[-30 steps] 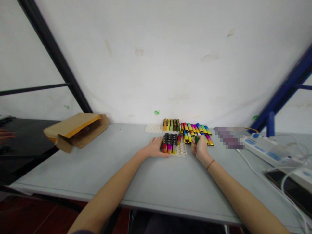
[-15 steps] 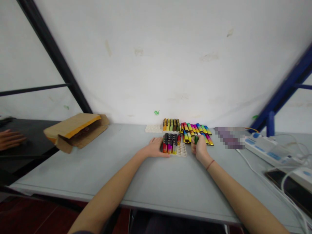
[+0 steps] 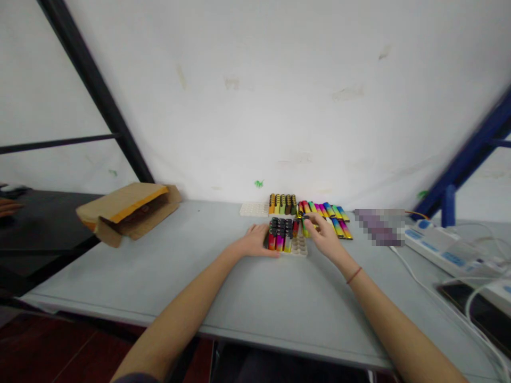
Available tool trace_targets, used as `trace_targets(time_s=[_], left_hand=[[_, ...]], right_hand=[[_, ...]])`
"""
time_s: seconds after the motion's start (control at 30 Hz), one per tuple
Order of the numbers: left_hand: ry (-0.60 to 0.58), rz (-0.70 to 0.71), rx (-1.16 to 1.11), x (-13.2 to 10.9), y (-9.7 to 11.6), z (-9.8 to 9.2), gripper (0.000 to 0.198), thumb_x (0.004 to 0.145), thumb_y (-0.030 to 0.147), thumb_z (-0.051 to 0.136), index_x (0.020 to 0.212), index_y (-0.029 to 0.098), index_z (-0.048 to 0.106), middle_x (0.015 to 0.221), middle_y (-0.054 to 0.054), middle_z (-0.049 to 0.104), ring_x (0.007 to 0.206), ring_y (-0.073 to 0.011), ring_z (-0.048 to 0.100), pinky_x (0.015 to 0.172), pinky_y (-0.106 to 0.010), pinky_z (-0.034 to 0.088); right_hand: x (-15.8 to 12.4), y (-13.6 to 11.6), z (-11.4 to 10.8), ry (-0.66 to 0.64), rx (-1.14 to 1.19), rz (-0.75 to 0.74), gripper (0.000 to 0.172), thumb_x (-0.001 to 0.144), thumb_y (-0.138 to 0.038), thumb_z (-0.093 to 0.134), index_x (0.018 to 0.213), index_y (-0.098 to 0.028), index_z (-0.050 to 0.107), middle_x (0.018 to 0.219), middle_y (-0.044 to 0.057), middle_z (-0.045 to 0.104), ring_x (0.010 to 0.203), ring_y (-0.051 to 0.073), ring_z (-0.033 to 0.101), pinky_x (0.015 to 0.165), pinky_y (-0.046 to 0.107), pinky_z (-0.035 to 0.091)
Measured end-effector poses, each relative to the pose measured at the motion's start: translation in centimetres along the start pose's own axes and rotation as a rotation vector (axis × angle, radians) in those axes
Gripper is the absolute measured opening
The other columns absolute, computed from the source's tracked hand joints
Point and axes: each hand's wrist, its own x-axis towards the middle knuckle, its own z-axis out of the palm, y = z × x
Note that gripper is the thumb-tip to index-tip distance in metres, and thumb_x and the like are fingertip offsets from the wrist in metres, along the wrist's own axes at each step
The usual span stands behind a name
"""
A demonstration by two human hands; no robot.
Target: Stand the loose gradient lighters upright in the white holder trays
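My left hand (image 3: 253,242) lies flat on the grey table (image 3: 239,298), fingers against the left side of a white tray (image 3: 298,249). Several colourful lighters (image 3: 280,236) stand upright in that tray. My right hand (image 3: 326,238) reaches over the tray's right end, fingertips pinched on a small greenish lighter (image 3: 305,222). Behind my right hand lies a row of loose rainbow lighters (image 3: 335,215).
A second white tray (image 3: 252,209) with a row of lighters (image 3: 282,204) sits by the wall. An open cardboard box (image 3: 128,210) lies at the left. A power strip (image 3: 443,249), cables and a phone (image 3: 475,306) are at the right. Another person's hand (image 3: 8,206) shows far left.
My right hand has moved left from the loose lighters to the tray, carrying the lighter. My left hand has stayed put. The other person's hand has drawn back.
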Motion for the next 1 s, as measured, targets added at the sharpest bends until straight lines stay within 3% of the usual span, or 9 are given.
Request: trace_targets(time_s=[0.2, 0.33, 0.57, 0.77, 0.9, 1.0], left_hand=[[0.018, -0.003, -0.011, 0.0, 0.1, 0.0, 0.098, 0.064, 0.069, 0.069, 0.138, 0.014, 0.036, 0.131, -0.016, 0.052, 0.124, -0.0364, 0.045, 0.108, -0.048, 0.028], [0.014, 0.001, -0.013, 0.0, 0.1, 0.0, 0.096, 0.065, 0.068, 0.069, 0.138, 0.016, 0.036, 0.132, -0.015, 0.051, 0.125, -0.0358, 0.044, 0.108, -0.048, 0.028], [0.006, 0.005, 0.002, 0.0, 0.2, -0.1, 0.096, 0.065, 0.067, 0.069, 0.138, 0.014, 0.036, 0.131, -0.016, 0.051, 0.124, -0.0360, 0.045, 0.107, -0.048, 0.028], [0.027, 0.019, -0.009, 0.0, -0.1, 0.1, 0.095, 0.064, 0.067, 0.070, 0.137, 0.014, 0.038, 0.130, -0.016, 0.053, 0.122, -0.0370, 0.046, 0.107, -0.049, 0.028], [0.026, 0.025, -0.009, 0.0, -0.2, 0.1, 0.093, 0.065, 0.068, 0.069, 0.137, 0.018, 0.038, 0.131, -0.013, 0.052, 0.124, -0.0355, 0.045, 0.107, -0.047, 0.028], [0.013, 0.014, -0.002, 0.0, -0.1, 0.0, 0.094, 0.066, 0.067, 0.069, 0.138, 0.017, 0.036, 0.133, -0.014, 0.050, 0.125, -0.0348, 0.044, 0.108, -0.048, 0.027]], right_hand=[[-0.3, 1.3, 0.5, -0.063, -0.075, -0.031, 0.024, 0.088, -0.036, 0.047, 0.103, -0.018, 0.055, 0.081, 0.004, 0.062, 0.072, 0.018, 0.059, 0.066, 0.031, 0.047], [-0.5, 1.2, 0.6, -0.059, -0.196, -0.066, 0.023, 0.089, -0.030, 0.046, 0.105, -0.018, 0.057, 0.086, 0.006, 0.066, 0.077, 0.019, 0.062, 0.072, 0.032, 0.048], [-0.7, 0.9, 0.7, -0.005, -0.331, -0.145, 0.023, 0.090, -0.027, 0.047, 0.106, -0.017, 0.059, 0.091, 0.008, 0.069, 0.081, 0.020, 0.065, 0.076, 0.033, 0.049], [-0.8, 0.9, 1.1, -0.077, -0.334, -0.140, 0.023, 0.088, -0.028, 0.049, 0.108, -0.018, 0.056, 0.100, 0.009, 0.066, 0.074, 0.018, 0.063, 0.071, 0.031, 0.050], [-0.2, 1.0, -0.4, -0.028, -0.500, -0.139, 0.018, 0.088, -0.026, 0.047, 0.100, -0.018, 0.057, 0.097, 0.009, 0.064, 0.077, 0.019, 0.061, 0.071, 0.030, 0.048], [0.4, 1.9, -2.9, 0.118, -0.786, 0.049, 0.021, 0.088, -0.023, 0.043, 0.095, -0.015, 0.061, 0.095, 0.013, 0.064, 0.085, 0.023, 0.061, 0.074, 0.032, 0.046]])
